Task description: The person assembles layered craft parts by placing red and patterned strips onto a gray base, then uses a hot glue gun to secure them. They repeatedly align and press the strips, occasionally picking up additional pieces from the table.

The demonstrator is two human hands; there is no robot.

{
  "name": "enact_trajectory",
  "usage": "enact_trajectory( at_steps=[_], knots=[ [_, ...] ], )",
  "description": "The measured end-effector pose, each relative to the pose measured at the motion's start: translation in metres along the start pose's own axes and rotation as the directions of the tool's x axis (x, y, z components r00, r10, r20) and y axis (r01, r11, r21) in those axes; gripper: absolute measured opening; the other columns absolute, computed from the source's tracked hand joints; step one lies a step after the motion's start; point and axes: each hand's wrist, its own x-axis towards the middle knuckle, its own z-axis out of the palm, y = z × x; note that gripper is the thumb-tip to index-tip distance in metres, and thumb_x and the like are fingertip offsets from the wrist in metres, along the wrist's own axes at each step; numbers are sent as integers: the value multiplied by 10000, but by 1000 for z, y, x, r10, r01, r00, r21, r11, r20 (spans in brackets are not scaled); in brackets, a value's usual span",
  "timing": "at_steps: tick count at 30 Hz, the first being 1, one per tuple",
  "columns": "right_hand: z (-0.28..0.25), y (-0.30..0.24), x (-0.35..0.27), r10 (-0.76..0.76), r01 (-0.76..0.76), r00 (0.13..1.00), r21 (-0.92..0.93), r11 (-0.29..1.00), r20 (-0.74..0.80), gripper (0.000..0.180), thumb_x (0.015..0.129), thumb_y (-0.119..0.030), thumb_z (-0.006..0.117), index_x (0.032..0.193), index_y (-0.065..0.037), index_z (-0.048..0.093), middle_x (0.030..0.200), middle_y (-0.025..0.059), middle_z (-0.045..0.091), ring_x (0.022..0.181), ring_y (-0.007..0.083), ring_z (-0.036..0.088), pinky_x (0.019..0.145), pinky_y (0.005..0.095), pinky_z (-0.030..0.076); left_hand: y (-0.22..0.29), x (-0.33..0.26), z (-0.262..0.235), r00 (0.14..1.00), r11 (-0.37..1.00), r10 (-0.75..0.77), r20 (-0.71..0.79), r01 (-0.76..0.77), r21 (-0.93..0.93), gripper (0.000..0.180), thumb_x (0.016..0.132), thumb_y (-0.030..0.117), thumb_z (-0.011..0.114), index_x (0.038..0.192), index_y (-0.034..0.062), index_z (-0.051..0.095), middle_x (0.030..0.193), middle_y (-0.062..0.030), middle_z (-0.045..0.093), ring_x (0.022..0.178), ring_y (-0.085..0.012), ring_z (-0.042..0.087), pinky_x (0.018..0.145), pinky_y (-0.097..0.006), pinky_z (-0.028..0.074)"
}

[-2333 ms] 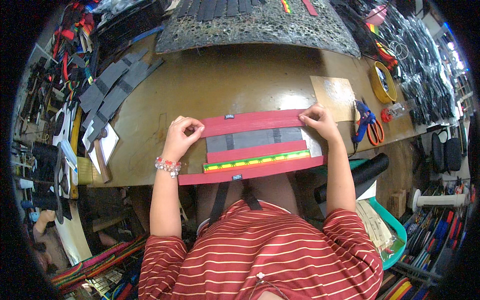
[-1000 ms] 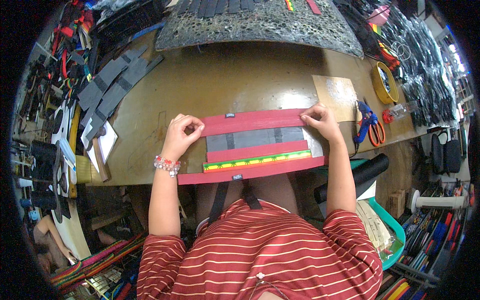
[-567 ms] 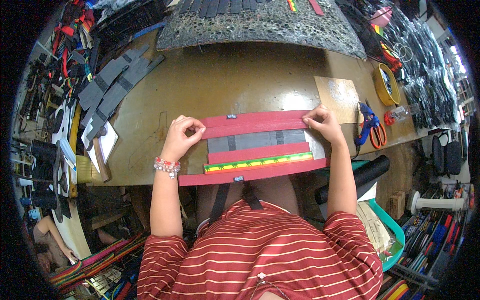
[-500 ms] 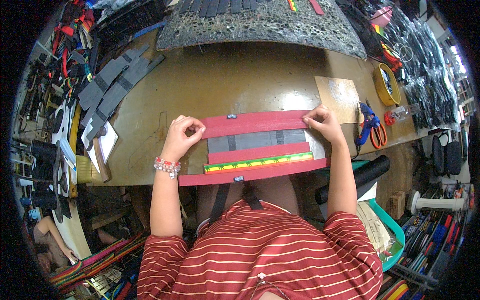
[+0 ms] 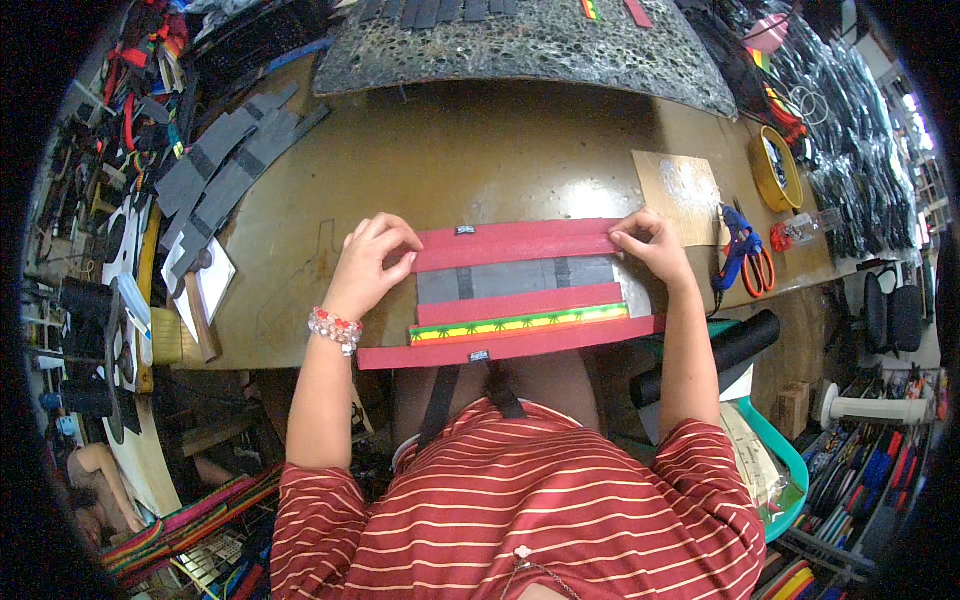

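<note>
Head cam: the maroon strap with the upper dark tag (image 5: 520,243) runs flat from 9 to 3 o'clock between the hands. Right hand (image 5: 655,245) has its 3 o'clock end pinched between thumb and forefinger. Left hand (image 5: 378,260) is at the other end, thumb and forefinger slightly apart; can't tell if it's gripping or just touching.

What I'd worry about: with that left pinch looking loose, any tug from the right could skew the strap off the gray banded panel (image 5: 505,280) at its 6 o'clock side. A dragging wrist might also knock the palm-tree ribbon (image 5: 515,327) or the shorter maroon strip (image 5: 520,301) crooked.

Edges: the lower tagged maroon strap (image 5: 570,338) sits right along the table's near rim at 6 o'clock, so a forearm bump could probably tip it lapward. Most room is toward 12, where brown tabletop (image 5: 450,150) stretches up to the speckled slab (image 5: 530,55). Tighter at 2, cardboard (image 5: 672,195) just behind the right hand, then orange-handled scissors (image 5: 764,272) at 3. Hammer (image 5: 200,312) is well apart at 9.
</note>
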Motion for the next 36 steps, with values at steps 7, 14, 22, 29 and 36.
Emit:
enact_trajectory(
  at_steps=[7,14,22,29,36],
  knots=[
    [-1,-54,-15,-180,-30,962,738,674,204,695,706,-166,819,1306,-33,495,927,14,595,901,115,570,782,244,492,-12,27,-13,964,995,98,247,-97,-14,134,778,152,703,858,79,625,866,-68,596,884,-247,578,810,-363,462],
    [32,-52,-10,147,-181,983,408,895,113,442,747,-212,787,1130,-46,641,909,24,633,767,97,557,614,237,450,37,9,11,933,987,6,359,53,-153,233,770,214,744,816,50,586,809,-90,566,740,-216,603,662,-326,503],
    [75,-68,-5,139,-198,951,198,960,277,267,807,-201,751,971,-12,657,824,22,670,656,84,589,553,243,478,96,-29,38,938,951,-272,216,296,-86,237,779,251,717,810,59,582,826,-96,576,798,-279,601,706,-392,489],
    [90,-65,-20,75,-79,996,69,994,55,241,759,-220,771,870,-17,703,769,83,703,645,177,655,606,317,506,94,-33,41,958,964,-228,172,247,-97,261,781,290,718,812,71,580,820,-81,567,823,-268,592,728,-381,481],
    [97,-62,-16,53,-58,997,-97,994,-54,214,729,-141,784,865,5,706,803,91,722,707,156,678,669,308,520,95,-33,41,962,970,-212,172,229,-82,259,787,292,709,829,77,571,841,-82,566,851,-277,588,743,-386,480]
  ],
)
